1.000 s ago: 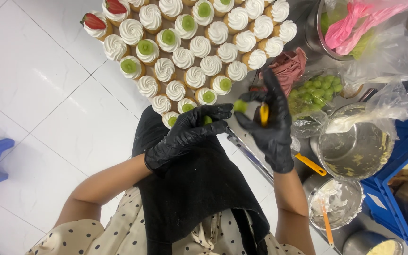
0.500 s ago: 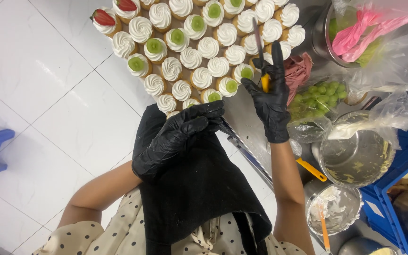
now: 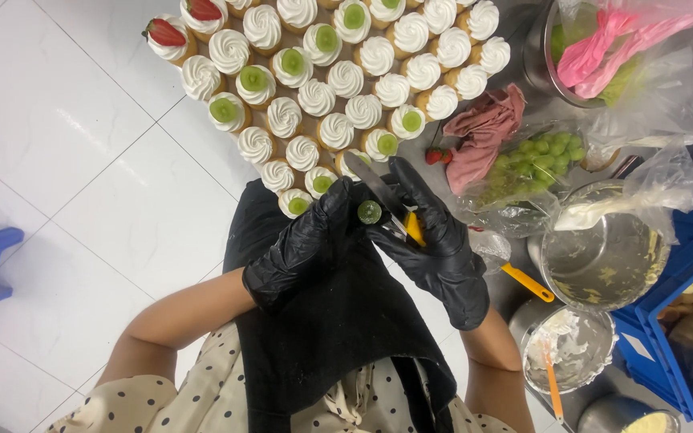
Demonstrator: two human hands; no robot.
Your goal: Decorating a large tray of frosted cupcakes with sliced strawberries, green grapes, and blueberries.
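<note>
White tiled floor, steel counter packed with cream-swirled cupcakes [image 3: 345, 80] right to its near edge. Black-gloved left hand [image 3: 302, 244] pinches a green grape half [image 3: 369, 212]; black-gloved right hand [image 3: 435, 240] is closed round a yellow-handled knife [image 3: 387, 200], just off that edge.

Left hand [image 3: 306, 244] fingers pinched, right hand [image 3: 431, 236] fingers curled, touching.

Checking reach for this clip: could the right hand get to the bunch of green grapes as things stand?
Probably yes: the green grapes lie just beyond the right hand with nothing between, though that hand already holds a knife.
</note>
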